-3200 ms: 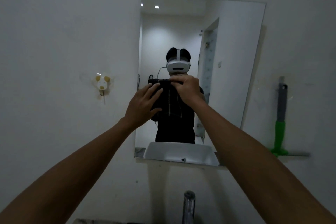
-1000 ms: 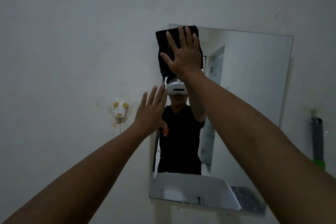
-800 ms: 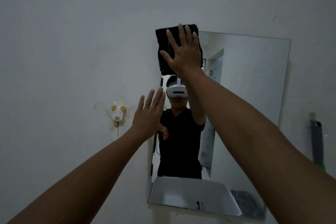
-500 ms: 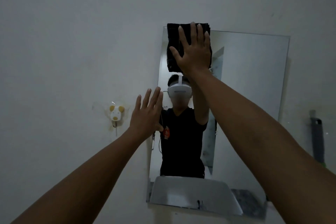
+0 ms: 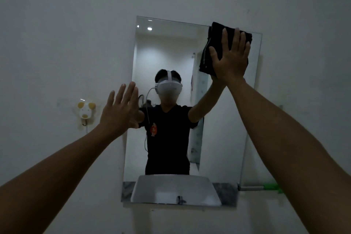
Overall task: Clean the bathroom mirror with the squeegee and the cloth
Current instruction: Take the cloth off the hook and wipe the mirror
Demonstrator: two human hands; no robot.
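The frameless mirror [image 5: 224, 138] hangs on the white wall in front of me. My right hand [image 5: 229, 59] lies flat, fingers spread, pressing a folded black cloth [image 5: 209, 57] against the mirror's top right corner. My left hand [image 5: 119, 112] is open with fingers together, raised at the mirror's left edge at mid height; whether it touches the wall I cannot tell. Of the squeegee only a bit of its green part [image 5: 273, 188] shows at the mirror's lower right, behind my right forearm.
A small white and yellow animal-shaped hook [image 5: 86, 112] sticks to the wall left of the mirror. The mirror reflects a white basin [image 5: 174, 190] and a person wearing a headset. A narrow metal bar [image 5: 250, 188] juts out by the mirror's lower right corner.
My right hand slid the cloth along the mirror's top edge from the left corner to the right corner. My left hand stayed raised at the left edge.
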